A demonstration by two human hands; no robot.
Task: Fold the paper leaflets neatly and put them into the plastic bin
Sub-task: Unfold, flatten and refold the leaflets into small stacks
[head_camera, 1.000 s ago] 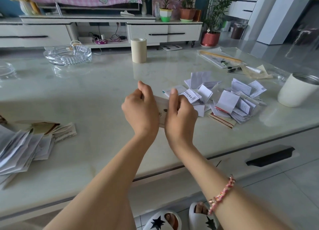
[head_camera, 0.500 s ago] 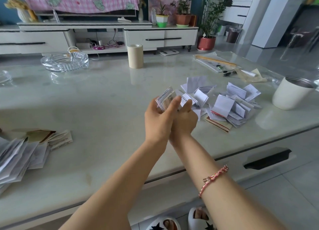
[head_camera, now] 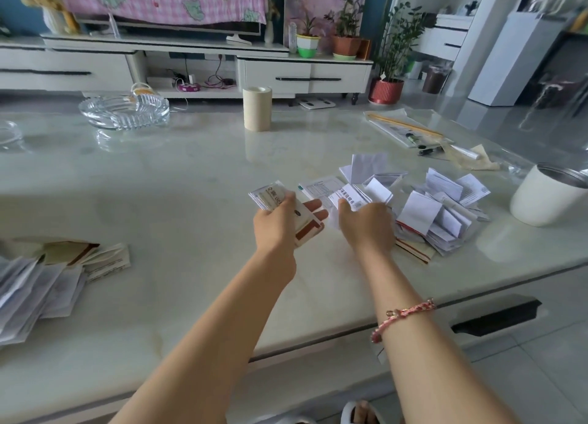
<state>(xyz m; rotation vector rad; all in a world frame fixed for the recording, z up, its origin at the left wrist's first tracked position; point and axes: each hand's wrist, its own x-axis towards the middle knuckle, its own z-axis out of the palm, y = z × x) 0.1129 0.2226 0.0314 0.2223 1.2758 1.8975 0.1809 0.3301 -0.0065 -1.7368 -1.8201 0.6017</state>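
Observation:
My left hand (head_camera: 278,224) grips a folded printed leaflet (head_camera: 269,197) just above the table, thumb on top and fingers underneath. To its right, my right hand (head_camera: 366,224) lies on the near edge of a heap of folded leaflets (head_camera: 439,213). Its thumb touches a white leaflet with printed text (head_camera: 351,197), and its fingers are hidden behind the back of the hand. A stack of flat, unfolded leaflets (head_camera: 38,283) lies at the table's left edge. A white round container (head_camera: 550,197) with a metal rim stands at the far right.
On the pale marble table (head_camera: 178,201) stand a glass ashtray (head_camera: 124,110) at the back left and a beige tape roll (head_camera: 257,108) at the back centre. Papers and pens (head_camera: 410,131) lie at the back right. A drawer handle (head_camera: 496,317) sits below the front edge.
My hands, together on one folded leaflet before, have parted. The left keeps the leaflet and the right has moved right onto the heap of folded leaflets.

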